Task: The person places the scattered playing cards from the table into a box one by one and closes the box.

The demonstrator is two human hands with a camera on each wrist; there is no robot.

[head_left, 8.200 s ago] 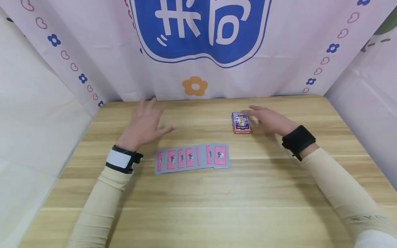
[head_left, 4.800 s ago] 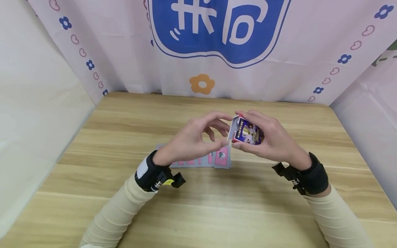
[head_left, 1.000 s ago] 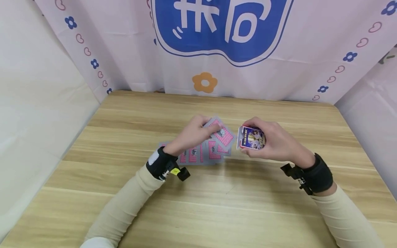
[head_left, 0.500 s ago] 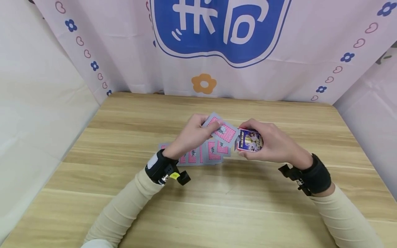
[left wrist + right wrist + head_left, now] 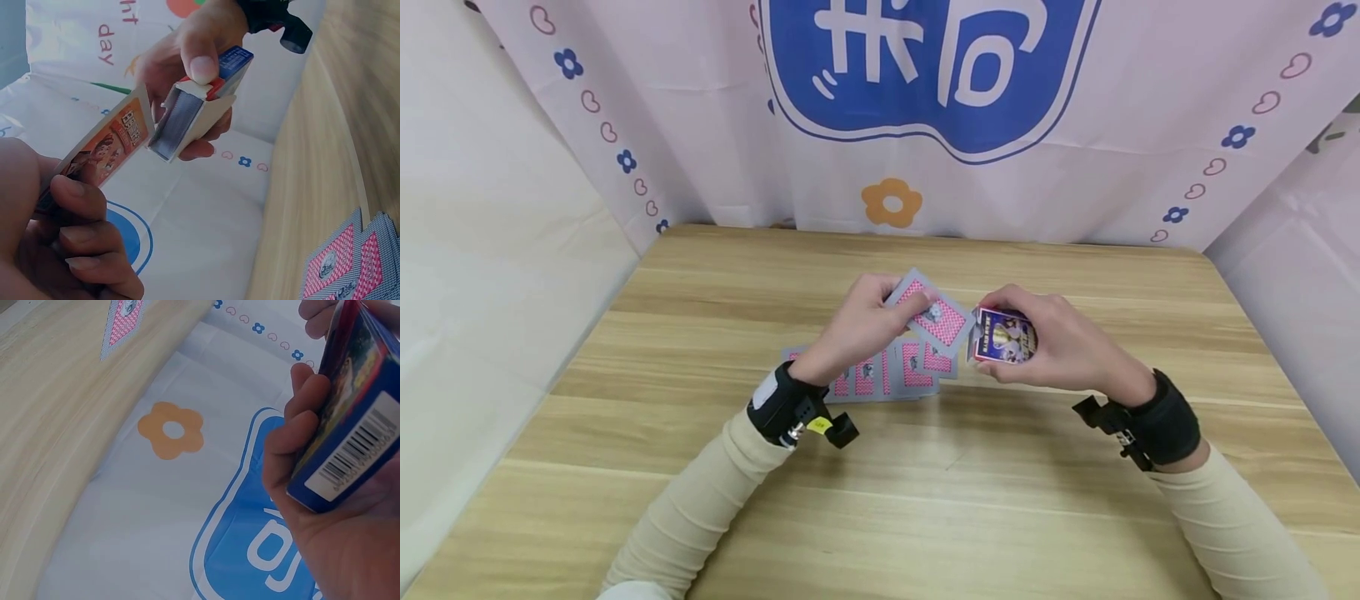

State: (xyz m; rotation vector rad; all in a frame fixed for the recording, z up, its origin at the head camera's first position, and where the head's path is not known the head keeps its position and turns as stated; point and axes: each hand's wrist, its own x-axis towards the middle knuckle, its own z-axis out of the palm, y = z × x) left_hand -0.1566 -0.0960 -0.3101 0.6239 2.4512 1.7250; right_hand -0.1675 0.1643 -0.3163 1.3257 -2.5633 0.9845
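Observation:
My left hand [image 5: 861,327] pinches a playing card [image 5: 946,323], thumb on its pink patterned back. In the left wrist view the card's other side [image 5: 115,145] carries an orange cartoon picture and lettering. My right hand [image 5: 1071,350] grips a blue and red card box [image 5: 1006,337], its open end towards the card. Grey card edges show inside the box mouth [image 5: 177,122] in the left wrist view. The card's right corner is at or very near that mouth; contact is unclear. Beneath the left hand, an overlapping row of face-down cards [image 5: 917,375] lies on the table, partly hidden.
The wooden table [image 5: 925,517] stretches in front of the row and to both sides. A white printed curtain [image 5: 715,150] hangs along its back edge. Both wrists wear black straps with small cameras.
The box has gone from lying on the table to being held, its end opened. My left hand has picked up a card. In the last second card and box have come closer together.

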